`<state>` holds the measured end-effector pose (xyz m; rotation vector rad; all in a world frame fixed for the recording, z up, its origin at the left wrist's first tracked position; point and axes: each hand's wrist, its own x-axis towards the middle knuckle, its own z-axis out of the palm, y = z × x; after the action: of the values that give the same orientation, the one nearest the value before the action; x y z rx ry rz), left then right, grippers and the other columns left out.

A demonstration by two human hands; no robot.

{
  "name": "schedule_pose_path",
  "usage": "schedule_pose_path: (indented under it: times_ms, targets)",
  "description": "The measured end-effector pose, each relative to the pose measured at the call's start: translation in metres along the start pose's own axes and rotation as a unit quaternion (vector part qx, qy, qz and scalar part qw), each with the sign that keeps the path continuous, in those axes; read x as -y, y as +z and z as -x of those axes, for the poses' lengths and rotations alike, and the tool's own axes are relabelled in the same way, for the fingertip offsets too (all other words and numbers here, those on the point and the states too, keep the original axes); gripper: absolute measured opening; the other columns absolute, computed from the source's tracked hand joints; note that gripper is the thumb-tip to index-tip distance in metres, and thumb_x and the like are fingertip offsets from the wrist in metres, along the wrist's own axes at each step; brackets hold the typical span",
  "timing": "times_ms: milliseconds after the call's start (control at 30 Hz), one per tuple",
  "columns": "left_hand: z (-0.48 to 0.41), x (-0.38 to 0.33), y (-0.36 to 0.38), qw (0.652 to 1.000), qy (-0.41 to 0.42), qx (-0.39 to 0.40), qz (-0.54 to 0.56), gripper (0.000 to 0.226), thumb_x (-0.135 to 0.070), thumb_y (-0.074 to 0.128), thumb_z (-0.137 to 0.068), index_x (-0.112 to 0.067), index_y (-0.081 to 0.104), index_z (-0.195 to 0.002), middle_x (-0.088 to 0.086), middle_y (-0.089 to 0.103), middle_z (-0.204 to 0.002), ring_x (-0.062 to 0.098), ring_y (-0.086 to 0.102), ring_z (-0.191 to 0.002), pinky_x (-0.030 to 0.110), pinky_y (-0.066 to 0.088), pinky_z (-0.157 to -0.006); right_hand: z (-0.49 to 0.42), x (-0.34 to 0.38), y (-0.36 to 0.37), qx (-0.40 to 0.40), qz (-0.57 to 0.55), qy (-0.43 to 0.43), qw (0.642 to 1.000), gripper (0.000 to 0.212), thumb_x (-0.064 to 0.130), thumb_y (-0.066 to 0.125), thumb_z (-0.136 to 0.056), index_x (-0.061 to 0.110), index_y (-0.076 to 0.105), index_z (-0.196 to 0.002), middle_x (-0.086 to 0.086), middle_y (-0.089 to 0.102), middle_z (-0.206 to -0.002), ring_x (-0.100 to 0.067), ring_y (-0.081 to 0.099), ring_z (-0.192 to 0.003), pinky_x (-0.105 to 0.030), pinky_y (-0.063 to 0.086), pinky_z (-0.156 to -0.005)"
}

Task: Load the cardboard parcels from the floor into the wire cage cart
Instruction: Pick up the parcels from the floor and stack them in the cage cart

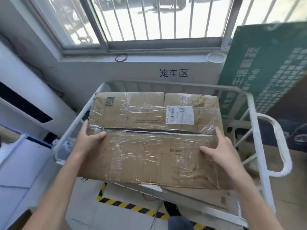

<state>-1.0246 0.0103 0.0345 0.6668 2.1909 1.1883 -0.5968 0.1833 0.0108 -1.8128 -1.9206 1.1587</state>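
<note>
A large flat cardboard parcel, wrapped in clear tape and bearing a white shipping label, hangs level over the top opening of the white wire cage cart. My left hand grips its left edge, thumb on top and fingers under the side. My right hand grips the right edge the same way, thumb lying across the taped top. Below the parcel's near right corner another cardboard piece shows inside the cart. The rest of the cart's inside is hidden by the parcel.
A window with bars and its sill run behind the cart. A green printed board leans at the right. The cart's curved handle juts out right. Yellow-black hazard tape marks the floor. White equipment stands at left.
</note>
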Motion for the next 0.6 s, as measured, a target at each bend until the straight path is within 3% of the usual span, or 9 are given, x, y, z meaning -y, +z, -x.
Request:
schedule_pose_path:
  times_ms: [100, 267, 400, 500, 600]
  targets:
    - [-0.051, 0.024, -0.011, 1.0, -0.007, -0.015, -0.018, 0.093, -0.044, 0.082, -0.06, -0.041, 0.038, -0.142, -0.006, 0.05, -0.138, 0.025, 0.052, -0.126, 0.053, 0.042, -0.105, -0.028, 0.017, 0.051, 0.004, -0.004, 0.013, 1.0, 0.094, 0.045, 0.072, -0.08, 0.042, 0.012, -0.152, -0.002, 0.03, -0.153, -0.029, 0.054, -0.12, -0.038, 0.042, -0.078]
    - [-0.125, 0.08, -0.05, 0.998, -0.045, -0.005, -0.032, 0.099, -0.039, 0.084, -0.065, -0.035, 0.031, -0.149, -0.002, 0.046, -0.149, 0.024, 0.047, -0.132, 0.053, 0.039, -0.109, -0.065, 0.059, 0.132, 0.024, -0.013, 0.03, 0.999, 0.092, 0.043, 0.071, -0.079, 0.045, 0.013, -0.151, -0.002, 0.025, -0.156, -0.028, 0.049, -0.127, -0.044, 0.048, -0.093]
    - [-0.191, 0.136, -0.073, 0.996, -0.073, -0.001, -0.047, 0.099, -0.025, 0.085, -0.073, -0.026, 0.026, -0.153, 0.002, 0.036, -0.156, 0.023, 0.038, -0.14, 0.046, 0.032, -0.113, -0.082, 0.079, 0.209, 0.026, 0.004, 0.042, 0.999, 0.093, 0.044, 0.071, -0.081, 0.045, 0.011, -0.152, 0.0, 0.02, -0.16, -0.026, 0.045, -0.132, -0.036, 0.045, -0.083]
    - [-0.248, 0.182, -0.077, 0.993, -0.095, 0.049, -0.048, 0.092, -0.018, 0.08, -0.08, -0.022, 0.025, -0.154, 0.005, 0.032, -0.158, 0.022, 0.034, -0.142, 0.042, 0.029, -0.114, -0.095, 0.076, 0.273, 0.038, 0.018, 0.094, 0.995, 0.092, 0.042, 0.07, -0.083, 0.043, 0.011, -0.153, 0.0, 0.019, -0.161, -0.024, 0.039, -0.138, -0.039, 0.042, -0.091]
    - [-0.297, 0.223, -0.069, 0.986, -0.131, 0.099, -0.038, 0.086, -0.025, 0.076, -0.083, -0.029, 0.027, -0.153, 0.003, 0.034, -0.157, 0.027, 0.036, -0.14, 0.05, 0.031, -0.112, -0.112, 0.066, 0.329, 0.037, 0.013, 0.133, 0.99, 0.09, 0.035, 0.071, -0.084, 0.04, 0.015, -0.154, -0.001, 0.02, -0.161, -0.024, 0.038, -0.139, -0.037, 0.04, -0.093]
